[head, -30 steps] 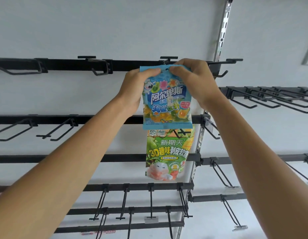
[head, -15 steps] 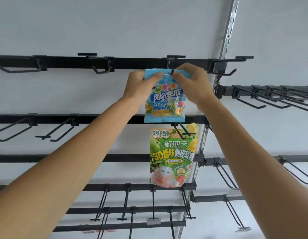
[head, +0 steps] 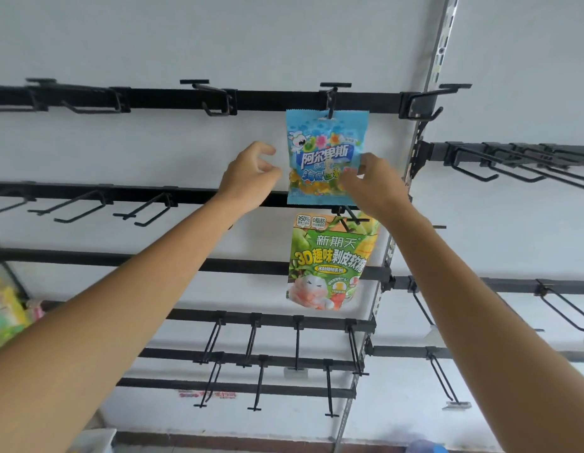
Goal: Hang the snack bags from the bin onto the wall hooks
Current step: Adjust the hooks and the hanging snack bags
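A blue snack bag (head: 323,152) hangs from a black hook (head: 332,99) on the top rail. Below it a green snack bag (head: 328,263) hangs from a hook on the second rail. My left hand (head: 248,174) is just left of the blue bag, fingers loosely curled and apart, holding nothing. My right hand (head: 372,184) is in front of the blue bag's lower right part, fingers spread, not gripping it. The bin is out of view.
Black rails (head: 153,99) with several bare hooks run across the white wall. A metal upright (head: 427,93) splits the wall; more hooks (head: 512,161) stick out on the right. Blurred colourful packets (head: 3,315) show at the left edge.
Both hands held the blue bag's top corners at the top hook. They have let go and dropped lower, and the bag now hangs on the hook by itself.
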